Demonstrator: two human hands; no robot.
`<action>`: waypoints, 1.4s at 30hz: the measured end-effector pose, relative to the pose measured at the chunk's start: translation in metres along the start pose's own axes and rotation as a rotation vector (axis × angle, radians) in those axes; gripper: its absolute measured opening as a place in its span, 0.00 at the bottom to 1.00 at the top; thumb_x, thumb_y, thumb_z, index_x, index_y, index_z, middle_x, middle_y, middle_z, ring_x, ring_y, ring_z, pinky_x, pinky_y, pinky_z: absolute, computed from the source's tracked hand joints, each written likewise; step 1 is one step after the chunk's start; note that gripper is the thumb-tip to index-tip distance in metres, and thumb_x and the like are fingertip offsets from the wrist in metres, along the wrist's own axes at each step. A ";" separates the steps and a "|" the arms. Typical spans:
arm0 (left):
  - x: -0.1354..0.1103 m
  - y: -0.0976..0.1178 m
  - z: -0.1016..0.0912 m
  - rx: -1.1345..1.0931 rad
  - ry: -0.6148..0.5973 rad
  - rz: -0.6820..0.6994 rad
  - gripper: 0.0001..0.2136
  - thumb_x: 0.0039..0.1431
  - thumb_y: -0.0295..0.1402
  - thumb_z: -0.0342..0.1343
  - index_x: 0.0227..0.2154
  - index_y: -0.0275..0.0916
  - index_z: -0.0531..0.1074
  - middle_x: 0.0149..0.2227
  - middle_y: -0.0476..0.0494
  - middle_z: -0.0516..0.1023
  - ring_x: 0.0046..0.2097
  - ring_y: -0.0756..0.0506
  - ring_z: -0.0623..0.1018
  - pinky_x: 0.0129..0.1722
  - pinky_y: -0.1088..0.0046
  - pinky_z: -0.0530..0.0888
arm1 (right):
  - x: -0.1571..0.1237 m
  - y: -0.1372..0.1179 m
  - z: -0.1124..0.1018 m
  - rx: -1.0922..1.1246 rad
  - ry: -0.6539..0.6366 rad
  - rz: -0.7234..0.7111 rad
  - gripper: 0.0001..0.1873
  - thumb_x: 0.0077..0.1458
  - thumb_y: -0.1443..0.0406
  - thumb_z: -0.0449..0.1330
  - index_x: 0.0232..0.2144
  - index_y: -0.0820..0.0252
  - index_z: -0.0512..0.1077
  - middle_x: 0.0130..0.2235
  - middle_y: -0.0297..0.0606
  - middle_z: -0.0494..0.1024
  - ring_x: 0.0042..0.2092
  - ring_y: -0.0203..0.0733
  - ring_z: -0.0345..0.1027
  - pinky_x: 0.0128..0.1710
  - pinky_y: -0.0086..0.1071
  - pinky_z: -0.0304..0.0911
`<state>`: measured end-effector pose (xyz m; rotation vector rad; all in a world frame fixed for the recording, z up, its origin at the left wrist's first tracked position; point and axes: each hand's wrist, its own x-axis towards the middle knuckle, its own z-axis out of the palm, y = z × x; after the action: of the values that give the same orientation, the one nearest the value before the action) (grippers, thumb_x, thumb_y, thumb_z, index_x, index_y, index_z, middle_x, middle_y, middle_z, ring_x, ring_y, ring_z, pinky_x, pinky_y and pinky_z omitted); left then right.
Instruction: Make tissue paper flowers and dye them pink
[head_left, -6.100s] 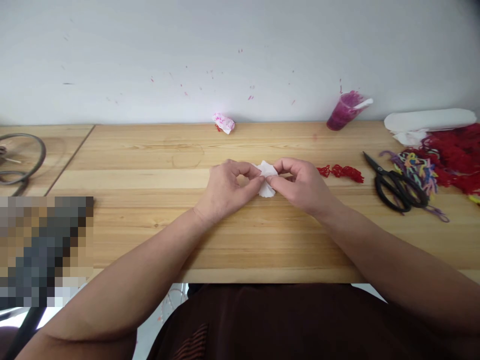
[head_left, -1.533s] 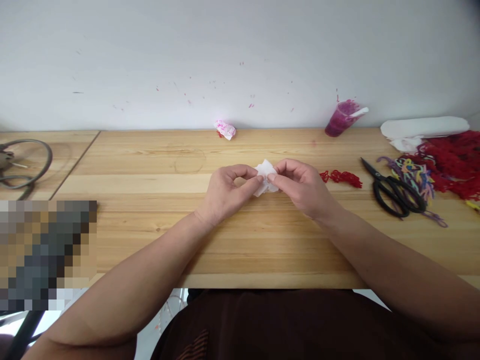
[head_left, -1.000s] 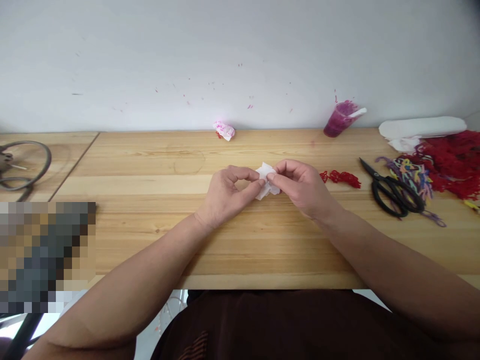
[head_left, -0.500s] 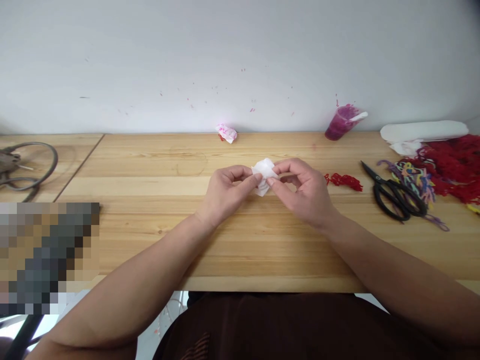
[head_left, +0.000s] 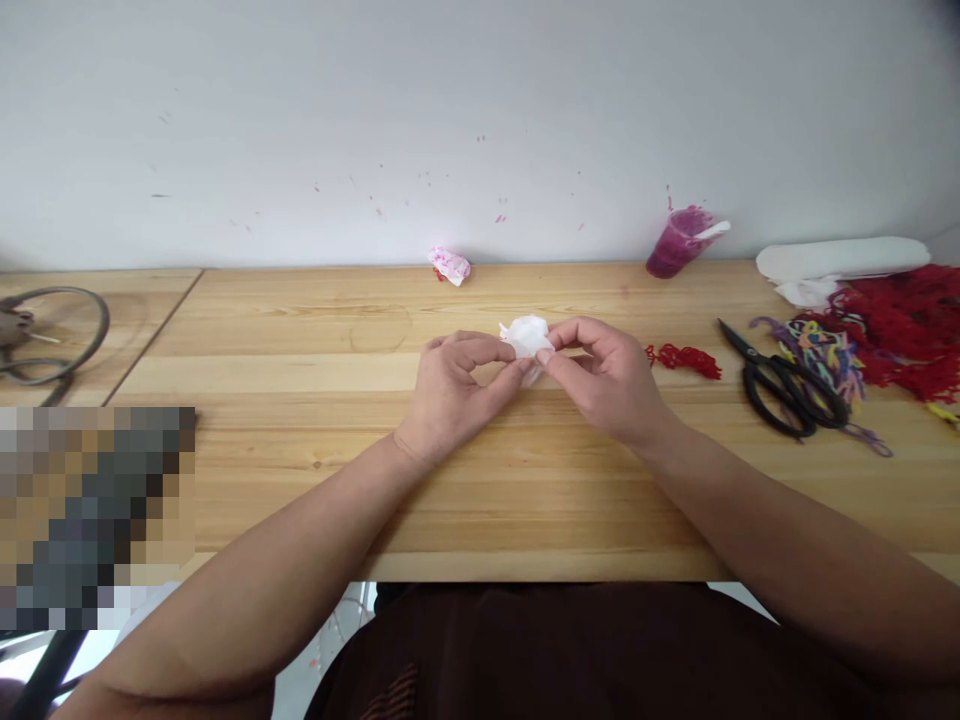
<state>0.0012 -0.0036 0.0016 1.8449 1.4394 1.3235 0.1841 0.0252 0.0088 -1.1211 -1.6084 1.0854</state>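
Observation:
Above the middle of the wooden table, a small crumpled piece of white tissue [head_left: 527, 334] is pinched between both hands. My left hand [head_left: 459, 385] grips its left and lower side with thumb and forefinger. From the right, my right hand [head_left: 604, 380] pinches its lower right edge, thumb and forefinger together. Whether anything is wrapped inside the tissue cannot be seen. Just beyond my right hand lies a small bundle of red yarn [head_left: 686, 360].
Black scissors [head_left: 787, 385] lie at the right beside multicoloured yarn scraps [head_left: 832, 350], a heap of red yarn [head_left: 907, 325] and a white roll [head_left: 844, 258]. A magenta-stained cup [head_left: 675, 245] leans by the wall. Pink-spotted tissue [head_left: 451, 265] sits at the back; a grey cable [head_left: 97, 320] is left.
The fingers of my left hand have shifted over the tissue, folding its lower part inward. My right hand keeps its pinch. The whole view has moved slightly.

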 end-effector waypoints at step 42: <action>0.007 0.009 -0.008 -0.144 -0.152 -0.197 0.14 0.61 0.43 0.61 0.26 0.39 0.78 0.30 0.47 0.82 0.35 0.45 0.78 0.41 0.70 0.73 | 0.001 0.001 0.001 0.053 -0.037 -0.001 0.06 0.53 0.63 0.67 0.29 0.57 0.73 0.31 0.33 0.77 0.32 0.38 0.70 0.31 0.33 0.67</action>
<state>-0.0012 -0.0023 0.0151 1.6283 1.3701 1.1346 0.1832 0.0265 0.0083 -1.0718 -1.5991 1.1474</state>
